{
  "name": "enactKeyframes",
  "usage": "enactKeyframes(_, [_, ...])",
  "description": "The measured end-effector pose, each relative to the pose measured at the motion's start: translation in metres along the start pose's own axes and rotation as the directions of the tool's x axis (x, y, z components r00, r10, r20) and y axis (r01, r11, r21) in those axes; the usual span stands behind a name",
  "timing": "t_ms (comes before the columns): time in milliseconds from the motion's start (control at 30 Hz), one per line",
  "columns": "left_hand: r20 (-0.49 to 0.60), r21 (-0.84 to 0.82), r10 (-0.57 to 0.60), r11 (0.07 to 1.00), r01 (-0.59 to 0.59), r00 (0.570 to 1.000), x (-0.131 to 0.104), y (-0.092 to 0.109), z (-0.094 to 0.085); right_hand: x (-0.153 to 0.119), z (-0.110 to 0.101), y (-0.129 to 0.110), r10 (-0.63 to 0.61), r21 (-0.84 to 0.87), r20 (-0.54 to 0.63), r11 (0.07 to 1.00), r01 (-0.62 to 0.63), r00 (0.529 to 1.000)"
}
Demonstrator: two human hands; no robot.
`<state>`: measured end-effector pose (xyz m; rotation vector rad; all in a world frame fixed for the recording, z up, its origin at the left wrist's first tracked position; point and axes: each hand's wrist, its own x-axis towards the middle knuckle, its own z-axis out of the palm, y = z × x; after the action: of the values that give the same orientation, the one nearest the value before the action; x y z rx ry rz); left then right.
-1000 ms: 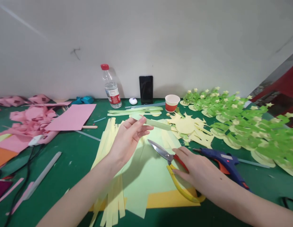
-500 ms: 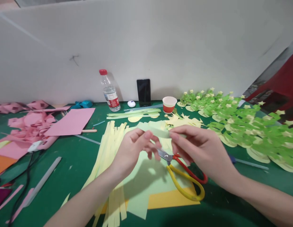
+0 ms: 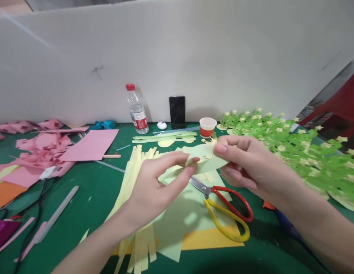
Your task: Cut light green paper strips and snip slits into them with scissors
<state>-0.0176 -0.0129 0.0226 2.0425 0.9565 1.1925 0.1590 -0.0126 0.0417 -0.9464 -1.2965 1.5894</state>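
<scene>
The 2 hands hold 1 pale green strip (image 3: 209,165) between them, raised over the middle of the desk (image 3: 91,205). The left hand (image 3: 159,182) has its end between thumb and forefinger, nearly closed; the right hand (image 3: 248,163) pinches the other end, thumb on top, remaining fingers curled below. The strip bends between the 2 grips.

Just below the hands lie the scissors (image 3: 205,190), blades partly behind the left thumb, 1 handle red and 1 yellow, both toward the right wrist. They rest on green paper (image 3: 172,228), with an orange sheet (image 3: 211,239) under its near edge. Yellow strips (image 3: 128,171) run beneath and beyond the left hand. The right forearm partly covers a glue gun (image 3: 285,224); leafy paper plants (image 3: 308,160) spread right of that hand. Beyond both hands stand a bottle (image 3: 139,118), a phone (image 3: 177,113) and a cup (image 3: 207,132).
</scene>
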Motion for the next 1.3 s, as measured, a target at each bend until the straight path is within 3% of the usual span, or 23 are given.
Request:
enactKeyframes(133, [0.01, -0.081, -0.039, 0.996, 0.039, 0.999, 0.001, 0.004, -0.001, 0.003, 0.0, 0.001, -0.091, -0.08, -0.017, 0.993, 0.09, 0.996])
enactKeyframes(233, [-0.018, -0.229, -0.089, 0.97, 0.083, 0.996, 0.001, 0.005, 0.0, 0.001, 0.007, 0.002, -0.079, -0.174, -0.019, 0.982, 0.074, 0.997])
enactKeyframes(500, [0.007, -0.437, -0.272, 0.865, 0.248, 0.962, 0.002, 0.007, 0.005, 0.004, 0.019, 0.007, -0.15, -0.177, -0.098, 0.975, 0.132, 0.984])
enactKeyframes(600, [0.007, -0.376, -0.285, 0.887, 0.267, 0.958, 0.001, 0.007, 0.008, 0.004, 0.017, 0.011, -0.171, -0.182, -0.149, 0.973, 0.143, 0.974])
enactKeyframes(700, [0.035, -0.224, -0.224, 0.948, 0.226, 0.974, -0.002, 0.005, 0.013, 0.006, 0.011, 0.015, -0.168, -0.118, -0.207, 0.982, 0.146, 0.964])
enactKeyframes(800, [0.113, -0.04, -0.088, 0.995, 0.093, 0.99, -0.005, 0.004, 0.016, 0.012, 0.003, 0.016, -0.151, -0.038, -0.265, 0.989, 0.146, 0.952])
enactKeyframes(867, [0.216, 0.05, 0.028, 0.998, -0.04, 0.976, -0.006, 0.006, 0.018, 0.017, -0.005, 0.015, -0.144, -0.008, -0.309, 0.989, 0.149, 0.94])
enactKeyframes(933, [0.377, 0.085, 0.143, 0.978, -0.188, 0.915, -0.009, 0.008, 0.019, 0.023, -0.014, 0.013, -0.143, 0.006, -0.346, 0.988, 0.154, 0.927])
enactKeyframes(1033, [0.624, -0.006, 0.249, 0.949, -0.314, 0.74, -0.02, 0.007, 0.023, 0.031, -0.029, 0.01, -0.133, 0.008, -0.382, 0.989, 0.147, 0.915])
enactKeyframes(1100, [0.721, -0.103, 0.262, 0.956, -0.274, 0.642, -0.031, 0.002, 0.026, 0.034, -0.037, 0.01, -0.129, 0.004, -0.391, 0.99, 0.142, 0.911])
enactKeyframes(1133, [0.747, -0.139, 0.254, 0.963, -0.23, 0.614, -0.036, -0.003, 0.027, 0.035, -0.041, 0.011, -0.131, 0.001, -0.393, 0.99, 0.143, 0.91])
enactKeyframes(1233, [0.81, -0.128, 0.152, 0.988, -0.083, 0.566, -0.045, -0.016, 0.026, 0.034, -0.045, 0.015, -0.121, -0.014, -0.369, 0.992, 0.125, 0.921])
enactKeyframes(1300, [0.843, -0.092, 0.09, 0.996, -0.023, 0.53, -0.039, -0.02, 0.022, 0.03, -0.043, 0.018, -0.098, -0.033, -0.319, 0.995, 0.093, 0.943])
